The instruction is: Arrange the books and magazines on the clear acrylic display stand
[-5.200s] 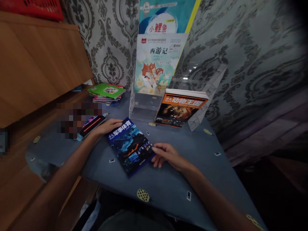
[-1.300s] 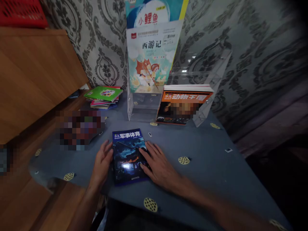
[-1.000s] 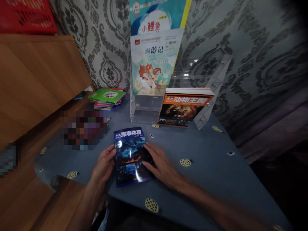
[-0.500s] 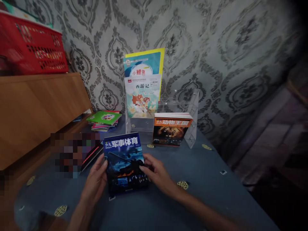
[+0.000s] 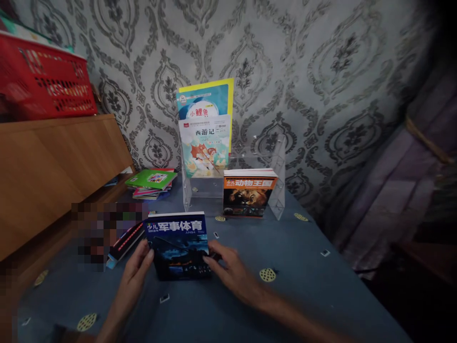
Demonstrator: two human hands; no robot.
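Observation:
Between my hands is a dark blue book (image 5: 180, 252) with a tank on its cover, its top edge tilted so the white pages show. My left hand (image 5: 137, 264) grips its left side, thumb at the front. On the right side, my right hand (image 5: 228, 269) pinches the book, thumb on the cover. Beyond it stands a clear display rack (image 5: 279, 183). On the rack's lower tier at right sits an orange book (image 5: 248, 195) with a lion's face. Higher up at left, a pale book (image 5: 205, 147) leans in front of a blue and yellow book (image 5: 203, 97).
A stack of books topped by a green one (image 5: 152, 179) lies at the table's back left. More books (image 5: 124, 243) lie nearer, partly blurred out. A red basket (image 5: 48, 78) rests on a wooden cabinet (image 5: 60, 166) at left. A curtain (image 5: 400, 157) hangs at right.
The blue book has tipped, so its top page edge now shows and its cover looks shorter. Both hands still hold it. The whole view has shifted slightly.

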